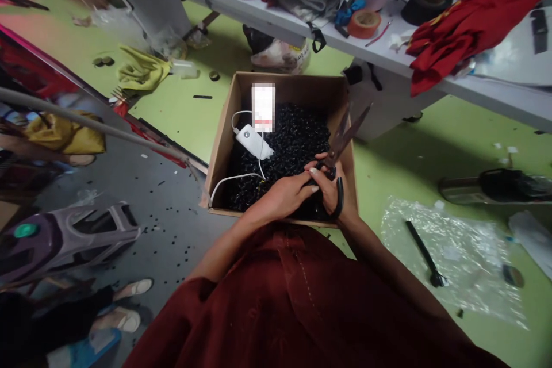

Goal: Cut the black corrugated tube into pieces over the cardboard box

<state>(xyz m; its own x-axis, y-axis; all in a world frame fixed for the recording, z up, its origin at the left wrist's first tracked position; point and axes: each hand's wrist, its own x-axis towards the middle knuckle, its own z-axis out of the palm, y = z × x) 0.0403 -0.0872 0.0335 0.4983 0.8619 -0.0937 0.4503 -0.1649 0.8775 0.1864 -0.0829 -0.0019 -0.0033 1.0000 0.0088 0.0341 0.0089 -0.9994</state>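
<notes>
Large dark scissors [341, 141] are in my right hand [331, 187], fingers closed round their black handles. The blades stand apart and point away, over the far right of a cardboard box [351, 178]. My left hand [290, 192] is closed and meets the right hand at the handles; whatever its fingers grip is hidden. Both hands are over the near right part of the box. Inside lies a heap of small black pieces [297, 132]. On the heap rest a white power bank [252, 141] with a white cable and a blurred-out bright rectangle [263, 106].
A long white table [241, 3] runs behind the box, bearing orange tape [364, 23] and red cloth [470, 23]. At right are clear plastic sheeting [466, 264] and a dark bottle [491, 187]. A purple-grey stool [86, 236] and another person's feet [129, 302] are at left.
</notes>
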